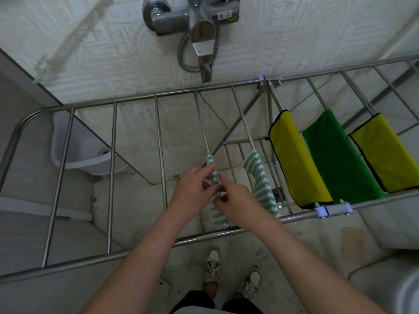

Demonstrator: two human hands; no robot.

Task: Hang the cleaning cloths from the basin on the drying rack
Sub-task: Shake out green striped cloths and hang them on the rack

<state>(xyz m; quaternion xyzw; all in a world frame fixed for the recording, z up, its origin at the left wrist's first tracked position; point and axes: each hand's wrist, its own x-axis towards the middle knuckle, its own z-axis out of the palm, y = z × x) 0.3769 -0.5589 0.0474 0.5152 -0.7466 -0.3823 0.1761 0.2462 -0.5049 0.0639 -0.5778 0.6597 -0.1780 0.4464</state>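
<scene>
A steel drying rack (136, 98) spans the view at waist height. A green-and-white striped cloth (212, 168) is draped over one of its middle rods. My left hand (192, 189) and my right hand (235, 200) both pinch this cloth, close together over the rod. A second striped cloth (260, 180) hangs on the rod to the right. Further right hang a yellow cloth (292, 155), a green cloth (335, 155) and another yellow cloth (390, 150). A grey basin edge (403, 288) shows at the bottom right; what it holds is hidden.
A chrome shower mixer (192, 17) with hose is fixed on the tiled wall ahead. A white plastic tub (79, 152) stands on the floor behind the rack's left rods. My feet in white sneakers (213, 266) stand just before the rack's front rail.
</scene>
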